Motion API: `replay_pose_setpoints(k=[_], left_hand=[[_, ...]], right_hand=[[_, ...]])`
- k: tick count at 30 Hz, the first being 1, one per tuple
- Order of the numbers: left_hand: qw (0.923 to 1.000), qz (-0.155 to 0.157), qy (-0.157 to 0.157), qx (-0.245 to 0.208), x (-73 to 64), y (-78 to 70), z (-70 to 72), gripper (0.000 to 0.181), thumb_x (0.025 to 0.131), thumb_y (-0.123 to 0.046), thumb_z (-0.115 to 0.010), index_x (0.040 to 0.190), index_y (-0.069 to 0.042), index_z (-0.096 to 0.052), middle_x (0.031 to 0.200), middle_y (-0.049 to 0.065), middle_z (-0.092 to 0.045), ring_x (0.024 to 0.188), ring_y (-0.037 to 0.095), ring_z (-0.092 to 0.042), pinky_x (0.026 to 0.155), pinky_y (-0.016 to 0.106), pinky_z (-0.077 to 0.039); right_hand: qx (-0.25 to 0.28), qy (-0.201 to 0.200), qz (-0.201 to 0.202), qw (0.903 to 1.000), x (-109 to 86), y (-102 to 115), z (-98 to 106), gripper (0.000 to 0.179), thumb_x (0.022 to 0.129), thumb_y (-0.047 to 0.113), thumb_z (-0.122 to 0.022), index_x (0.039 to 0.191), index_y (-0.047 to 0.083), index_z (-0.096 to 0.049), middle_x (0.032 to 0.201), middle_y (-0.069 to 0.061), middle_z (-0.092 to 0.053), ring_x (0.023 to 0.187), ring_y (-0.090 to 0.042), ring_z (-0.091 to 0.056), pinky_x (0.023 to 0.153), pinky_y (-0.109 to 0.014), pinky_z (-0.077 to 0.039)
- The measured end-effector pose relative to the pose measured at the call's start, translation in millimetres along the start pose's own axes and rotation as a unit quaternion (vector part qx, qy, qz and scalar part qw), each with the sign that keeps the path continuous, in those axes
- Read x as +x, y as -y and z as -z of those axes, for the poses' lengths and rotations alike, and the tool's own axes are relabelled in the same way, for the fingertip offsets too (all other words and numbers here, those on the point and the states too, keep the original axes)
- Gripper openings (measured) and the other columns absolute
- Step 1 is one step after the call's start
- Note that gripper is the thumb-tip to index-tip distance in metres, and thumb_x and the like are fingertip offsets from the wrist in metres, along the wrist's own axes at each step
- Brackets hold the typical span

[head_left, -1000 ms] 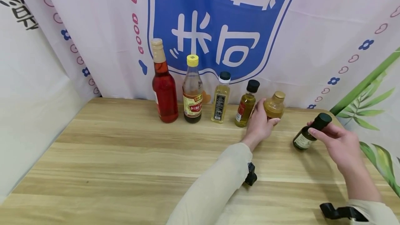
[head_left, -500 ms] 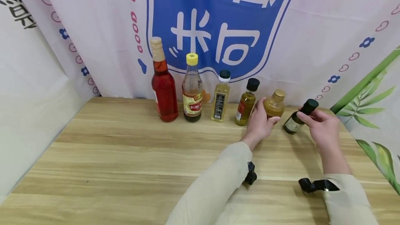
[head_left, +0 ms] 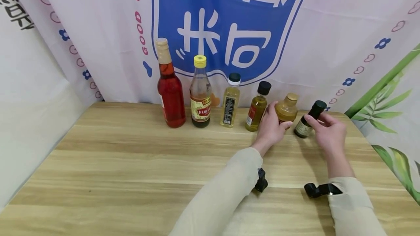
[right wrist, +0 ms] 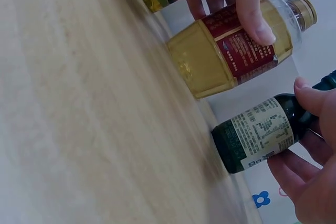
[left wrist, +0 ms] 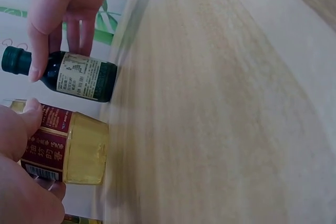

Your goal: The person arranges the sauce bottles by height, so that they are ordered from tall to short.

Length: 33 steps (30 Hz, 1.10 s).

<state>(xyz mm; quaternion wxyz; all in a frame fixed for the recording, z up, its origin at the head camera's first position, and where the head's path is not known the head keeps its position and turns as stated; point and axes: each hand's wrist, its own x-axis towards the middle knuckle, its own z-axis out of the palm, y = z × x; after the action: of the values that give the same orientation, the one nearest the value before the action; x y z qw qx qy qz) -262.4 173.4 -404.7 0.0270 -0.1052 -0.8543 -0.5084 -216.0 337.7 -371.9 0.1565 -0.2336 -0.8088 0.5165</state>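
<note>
At the right end of a row of bottles, my left hand [head_left: 270,126] grips a squat oil bottle [head_left: 286,109] with a gold cap. Its red label and yellow oil show in the left wrist view, thumb on one side and fingers on the other. Just to the right, my right hand [head_left: 331,134] holds a small dark green bottle [right wrist: 260,132] by the neck and shoulder, between thumb and fingers. This bottle has a pale label and a dark cap, and leans slightly in the head view. The two held bottles stand close together with a gap between them.
Left of the hands stand a black-capped oil bottle [head_left: 256,112], a slim pale oil bottle [head_left: 230,105], a yellow-capped bottle [head_left: 200,101] and a tall red bottle [head_left: 171,94]. Behind the wooden table [head_left: 115,163] hangs a printed curtain [head_left: 124,21].
My right hand has carried the dark green bottle leftward and back, from the table's right side to beside the squat oil bottle. My left hand keeps its grip in nearly the same place.
</note>
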Motion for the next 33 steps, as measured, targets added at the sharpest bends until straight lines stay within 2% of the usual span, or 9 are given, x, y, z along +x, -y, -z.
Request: replay_pose_setpoints(k=[6, 10, 13, 17, 20, 28, 33], left_hand=[[0.9999, -0.002, -0.014, 0.007, 0.8, -3.7, 6.5, 0.081, 0.094, -0.035, -0.082, 0.159, -0.022, -0.037, 0.154, 0.006, -0.057, 0.139, 0.020, -0.059, 0.117, 0.033, -0.049], [0.9999, 0.012, 0.000, 0.011, -7.7, -17.4, 20.3, 0.079, 0.095, -0.033, -0.081, 0.159, -0.018, -0.037, 0.155, 0.006, -0.057, 0.140, 0.019, -0.058, 0.118, 0.031, -0.048], [0.9996, 0.019, 0.015, 0.013, -12.3, -24.0, 27.3, 0.078, 0.095, -0.033, -0.081, 0.159, -0.018, -0.037, 0.154, 0.006, -0.057, 0.141, 0.018, -0.058, 0.118, 0.030, -0.047], [0.9994, 0.020, 0.020, 0.018, -12.7, -24.8, 27.6, 0.079, 0.095, -0.033, -0.081, 0.158, -0.019, -0.038, 0.153, 0.007, -0.058, 0.139, 0.018, -0.059, 0.117, 0.029, -0.048], [0.9995, 0.020, 0.018, 0.015, -13.4, -25.1, 26.9, 0.079, 0.094, -0.033, -0.082, 0.158, -0.020, -0.038, 0.151, 0.008, -0.058, 0.138, 0.020, -0.060, 0.115, 0.030, -0.049], [0.9996, 0.026, -0.007, -0.012, -18.3, -21.8, 24.4, 0.082, 0.093, -0.034, -0.084, 0.161, -0.025, -0.040, 0.156, 0.002, -0.057, 0.140, 0.020, -0.060, 0.116, 0.035, -0.050], [0.9995, 0.018, -0.023, -0.011, -21.1, -20.5, 21.1, 0.084, 0.093, -0.034, -0.084, 0.164, -0.024, -0.039, 0.162, 0.001, -0.052, 0.145, 0.020, -0.056, 0.120, 0.035, -0.048]], right_hand=[[-0.005, 0.013, 0.007, 0.9999, 1.6, 0.4, -2.5, 0.064, 0.090, 0.050, -0.082, 0.143, 0.017, -0.069, 0.096, 0.028, -0.067, 0.092, 0.012, -0.062, 0.077, -0.006, -0.049], [-0.006, 0.010, 0.003, 0.9999, 1.7, 0.7, -3.8, 0.063, 0.091, 0.049, -0.082, 0.144, 0.018, -0.068, 0.103, 0.024, -0.069, 0.096, 0.011, -0.062, 0.077, -0.006, -0.050], [-0.007, 0.006, 0.002, 0.9999, 0.8, -0.3, -3.0, 0.061, 0.091, 0.048, -0.082, 0.143, 0.019, -0.069, 0.101, 0.027, -0.068, 0.097, 0.010, -0.062, 0.077, -0.006, -0.049], [-0.011, 0.008, 0.007, 0.9999, -0.9, -1.6, -0.7, 0.061, 0.091, 0.048, -0.082, 0.142, 0.017, -0.069, 0.094, 0.031, -0.064, 0.094, 0.011, -0.061, 0.075, -0.006, -0.050], [-0.017, 0.008, 0.005, 0.9998, -1.7, -1.8, 0.9, 0.063, 0.091, 0.050, -0.082, 0.143, 0.017, -0.069, 0.096, 0.029, -0.065, 0.094, 0.011, -0.060, 0.074, -0.006, -0.049], [-0.032, 0.012, 0.008, 0.9994, -2.6, -1.8, 0.5, 0.063, 0.092, 0.051, -0.080, 0.144, 0.017, -0.068, 0.106, 0.024, -0.068, 0.098, 0.009, -0.060, 0.077, -0.006, -0.049], [-0.027, 0.012, 0.007, 0.9995, -2.7, -2.2, 1.4, 0.063, 0.091, 0.050, -0.081, 0.143, 0.016, -0.068, 0.097, 0.029, -0.065, 0.095, 0.011, -0.060, 0.076, -0.005, -0.049]])
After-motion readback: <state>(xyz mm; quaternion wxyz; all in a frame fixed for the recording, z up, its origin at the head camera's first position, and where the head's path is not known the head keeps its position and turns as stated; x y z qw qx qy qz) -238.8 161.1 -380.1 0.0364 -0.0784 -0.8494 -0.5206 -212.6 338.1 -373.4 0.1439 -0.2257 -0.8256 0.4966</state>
